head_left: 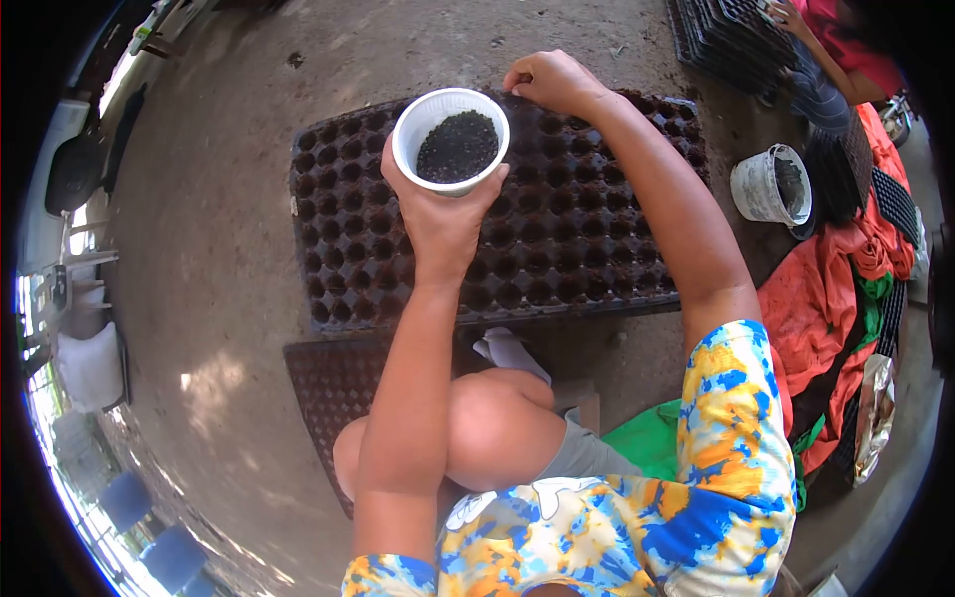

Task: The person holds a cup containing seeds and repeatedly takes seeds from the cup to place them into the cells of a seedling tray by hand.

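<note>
My left hand (443, 224) is wrapped round a white plastic cup (402, 149), holding it above the seedling tray. Small dark grains that look like seeds (458, 147) lie in the cup. Over the far edge of the black seedling tray (567, 224), my right hand (555, 82) has its fingertips pinched together, pointing down near the cells. Whatever the pinch holds is too small to make out. Many of the tray's cells show dark hollows with brown soil round them.
Another seedling tray (333, 388) lies on the ground near my knee. A dirty white bucket (761, 189) stands to the right, beside red tarpaulin (811, 298). At upper right, a person in red (863, 50) handles stacked black trays (731, 45).
</note>
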The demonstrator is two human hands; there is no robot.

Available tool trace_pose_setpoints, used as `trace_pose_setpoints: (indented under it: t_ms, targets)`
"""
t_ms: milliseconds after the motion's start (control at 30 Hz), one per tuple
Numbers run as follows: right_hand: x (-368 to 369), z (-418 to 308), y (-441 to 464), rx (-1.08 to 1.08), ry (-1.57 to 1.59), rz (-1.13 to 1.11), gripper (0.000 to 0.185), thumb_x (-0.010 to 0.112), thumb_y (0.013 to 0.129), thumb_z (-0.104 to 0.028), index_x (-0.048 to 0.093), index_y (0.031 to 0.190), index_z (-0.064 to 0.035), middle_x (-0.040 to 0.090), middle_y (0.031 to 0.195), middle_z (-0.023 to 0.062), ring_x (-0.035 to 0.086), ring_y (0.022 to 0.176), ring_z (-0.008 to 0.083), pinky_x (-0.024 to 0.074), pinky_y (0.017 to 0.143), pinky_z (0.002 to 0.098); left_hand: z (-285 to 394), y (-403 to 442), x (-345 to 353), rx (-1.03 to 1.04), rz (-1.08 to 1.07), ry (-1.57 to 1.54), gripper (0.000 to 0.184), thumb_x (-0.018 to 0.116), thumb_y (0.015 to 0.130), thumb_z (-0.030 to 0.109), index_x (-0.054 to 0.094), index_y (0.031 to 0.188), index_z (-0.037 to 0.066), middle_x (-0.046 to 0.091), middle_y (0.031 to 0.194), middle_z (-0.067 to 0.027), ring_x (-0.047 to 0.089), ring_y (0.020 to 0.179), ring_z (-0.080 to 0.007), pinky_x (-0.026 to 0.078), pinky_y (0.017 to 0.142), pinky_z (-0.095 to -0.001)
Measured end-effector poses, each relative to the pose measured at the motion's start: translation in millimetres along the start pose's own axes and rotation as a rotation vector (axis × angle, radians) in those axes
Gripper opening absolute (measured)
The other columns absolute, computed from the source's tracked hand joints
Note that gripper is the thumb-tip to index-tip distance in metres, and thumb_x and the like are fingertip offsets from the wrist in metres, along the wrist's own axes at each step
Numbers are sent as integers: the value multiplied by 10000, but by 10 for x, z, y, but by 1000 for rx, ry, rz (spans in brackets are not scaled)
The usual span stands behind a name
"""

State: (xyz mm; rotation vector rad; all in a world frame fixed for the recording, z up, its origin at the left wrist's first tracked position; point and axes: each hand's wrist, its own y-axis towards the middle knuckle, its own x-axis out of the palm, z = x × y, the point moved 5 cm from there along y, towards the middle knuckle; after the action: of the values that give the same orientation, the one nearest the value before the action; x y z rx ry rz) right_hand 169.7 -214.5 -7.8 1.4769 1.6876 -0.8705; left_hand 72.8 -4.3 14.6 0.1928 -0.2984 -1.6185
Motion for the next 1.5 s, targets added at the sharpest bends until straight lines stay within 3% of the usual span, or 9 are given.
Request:
trace_pose_setpoints:
  t_ms: [700,800,933,967,1000,1167,1267,1333,1500]
  targets:
    - [-189,98,-112,35,-181,-61,183,670,808,-161,742,972,-125,719,897,118,689,861,275,533,787,370,12,-5,33,-23,-18,-13,932,850,672,21,252,1387,18,505,1272,-140,533,1168,-216,449,1011,-338]
    - [-466,-91,-193,19,-83,127,177,701,832,-173,740,987,-96,728,878,100,704,792,198,550,749,339,-6,-6,45,-9,-31,-9,934,859,651,29,274,1380,18,513,1271,-132,535,1165,-215,450,1007,-347]
    - [-547,-961,-508,-281,55,-3,191,694,799,-147,728,963,-55,716,880,116,697,788,241,540,739,338,-29,-21,78,1,-97,123,971,889,605,85,300,1374,19,512,1282,-149,538,1169,-248,445,996,-361]
    - [-411,-1095,-580,-304,136,-97,148,647,779,-149,741,861,-70,691,797,168,683,711,297,540,647,364,-30,-28,101,11,-110,167,989,898,592,104,300,1376,20,509,1289,-158,534,1176,-259,440,998,-365]
    - [-260,-1215,-621,-453,-66,-136,144,635,758,-135,734,837,-66,686,783,172,671,696,313,537,632,372,-27,-35,129,22,-124,209,1007,907,580,122,301,1377,21,506,1295,-167,530,1183,-271,436,999,-369]
    - [205,-1229,-533,-351,-328,-101,145,623,735,-126,704,843,-73,684,825,125,656,766,259,518,726,375,18,-39,188,18,-174,303,1019,905,574,127,293,1381,21,500,1311,-173,517,1205,-273,425,1009,-377]
    - [-113,-1243,-561,-431,-67,-106,145,633,747,-135,730,832,-69,687,783,165,668,694,314,536,644,381,37,-36,173,15,-141,260,986,888,590,99,296,1375,19,502,1294,-159,521,1189,-256,426,1007,-368]
    - [-432,-1181,-545,-417,129,-64,182,676,803,-132,708,959,-45,709,858,124,693,786,244,543,744,345,71,-55,144,-9,-109,233,943,873,606,61,311,1363,18,506,1263,-135,527,1155,-225,430,999,-354]
    - [-555,-285,-281,-79,140,53,176,678,870,-164,718,978,-32,685,765,21,611,678,70,512,663,254,78,-34,63,22,-95,98,901,862,663,45,295,1361,-4,497,1276,-134,528,1183,-217,431,1015,-336]
